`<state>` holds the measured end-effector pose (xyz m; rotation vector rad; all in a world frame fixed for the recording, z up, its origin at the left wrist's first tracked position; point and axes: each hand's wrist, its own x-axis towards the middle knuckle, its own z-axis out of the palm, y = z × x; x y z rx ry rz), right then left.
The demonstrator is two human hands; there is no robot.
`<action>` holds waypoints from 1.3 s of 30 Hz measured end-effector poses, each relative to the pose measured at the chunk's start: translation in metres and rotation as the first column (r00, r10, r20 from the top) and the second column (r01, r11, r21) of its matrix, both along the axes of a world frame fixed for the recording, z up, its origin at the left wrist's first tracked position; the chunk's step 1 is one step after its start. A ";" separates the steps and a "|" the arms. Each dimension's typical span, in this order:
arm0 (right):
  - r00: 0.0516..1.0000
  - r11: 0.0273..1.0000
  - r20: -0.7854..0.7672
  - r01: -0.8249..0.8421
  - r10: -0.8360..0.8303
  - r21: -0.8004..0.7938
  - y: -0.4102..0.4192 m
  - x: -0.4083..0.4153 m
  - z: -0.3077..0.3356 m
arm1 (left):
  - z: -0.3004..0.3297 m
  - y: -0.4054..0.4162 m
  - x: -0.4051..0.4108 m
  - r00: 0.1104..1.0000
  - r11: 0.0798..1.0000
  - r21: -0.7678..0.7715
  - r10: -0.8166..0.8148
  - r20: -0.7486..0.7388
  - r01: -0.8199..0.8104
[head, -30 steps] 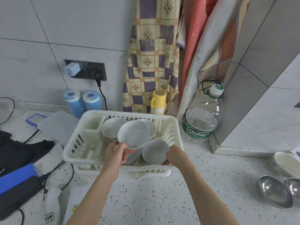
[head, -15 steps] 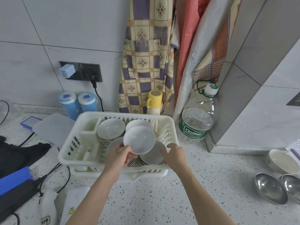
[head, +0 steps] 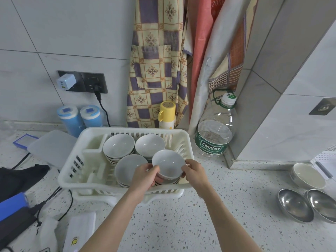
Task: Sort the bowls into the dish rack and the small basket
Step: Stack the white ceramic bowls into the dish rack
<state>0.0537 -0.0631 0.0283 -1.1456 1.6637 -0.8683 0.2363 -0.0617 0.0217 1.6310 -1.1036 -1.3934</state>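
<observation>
A white plastic dish rack stands on the speckled counter and holds several stacks of white bowls. One white bowl sits atop the front right stack, with my left hand gripping its left side and my right hand touching its right rim. Other stacks show at the back left, back right and front left. Far right on the counter lie a cream bowl and two steel bowls. A white slatted basket corner peeks in at the right edge.
A large water bottle stands right of the rack by the wall corner. A yellow flask and two blue canisters stand behind it. Cables, a black cloth and a blue device crowd the left.
My left hand carried the white bowl from over the rack's middle to the right and down onto the front right stack. My right hand came up to its rim.
</observation>
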 end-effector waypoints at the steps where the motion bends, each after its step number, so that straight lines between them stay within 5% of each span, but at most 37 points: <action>1: 1.000 1.000 -0.006 0.004 -0.004 0.005 0.000 -0.001 -0.001 | 0.001 0.000 0.000 1.000 1.000 0.007 -0.018 0.003 0.018; 24: 0.939 0.992 -0.325 -0.088 0.115 0.095 -0.003 0.010 -0.001 | -0.015 0.014 0.008 0.913 0.973 -0.183 -0.057 0.404 0.142; 39: 0.790 0.970 -0.564 -0.193 0.243 0.148 -0.009 0.013 -0.006 | -0.017 0.015 0.008 0.894 0.950 -0.241 -0.073 0.442 0.197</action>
